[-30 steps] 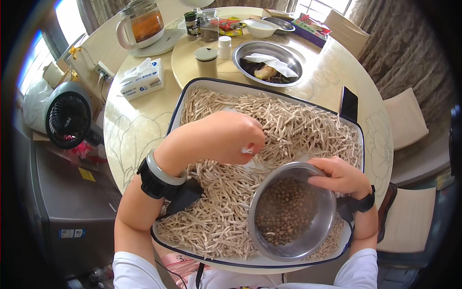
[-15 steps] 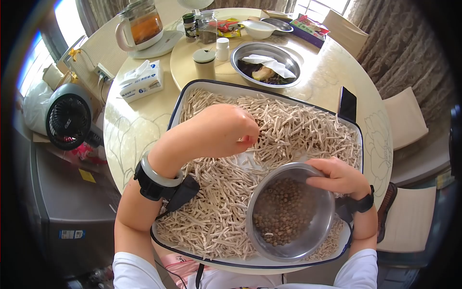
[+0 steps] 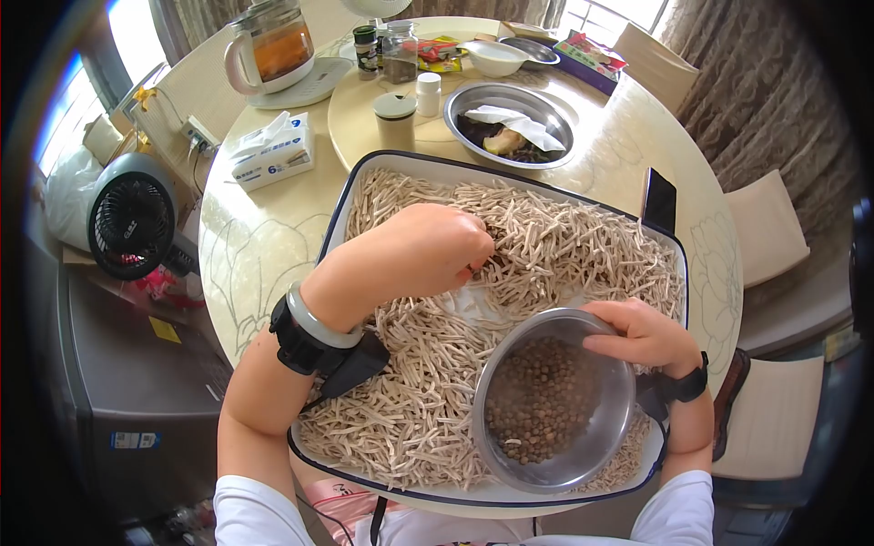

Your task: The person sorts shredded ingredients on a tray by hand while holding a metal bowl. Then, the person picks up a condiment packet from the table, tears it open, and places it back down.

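A white tray with a dark blue rim (image 3: 335, 238) holds a thick layer of pale, thin dried strips (image 3: 414, 409). My left hand (image 3: 442, 246) reaches across to the far half of the tray, its fingers curled down at the strips; what sits between the fingertips is hidden. My right hand (image 3: 642, 335) grips the rim of a steel bowl (image 3: 608, 409), thumb inside and fingers outside. Many small round brown pieces (image 3: 537, 400) lie inside the bowl, which is tilted over the tray's near right part. Finer bits of strip (image 3: 628, 455) lie beside the bowl.
On the round table (image 3: 241, 264) stand a tissue pack (image 3: 273, 155), a lidded cup (image 3: 394, 118), a white bottle (image 3: 428, 94), a second steel bowl (image 3: 460, 136) with scraps and a glass kettle (image 3: 273, 50). A phone (image 3: 659, 200) lies against the tray. A fan (image 3: 135, 218) is at left.
My left hand has shifted very slightly right over the strips, its fingers still curled. The bowl and my right hand are nearly unchanged. The view has moved a little.
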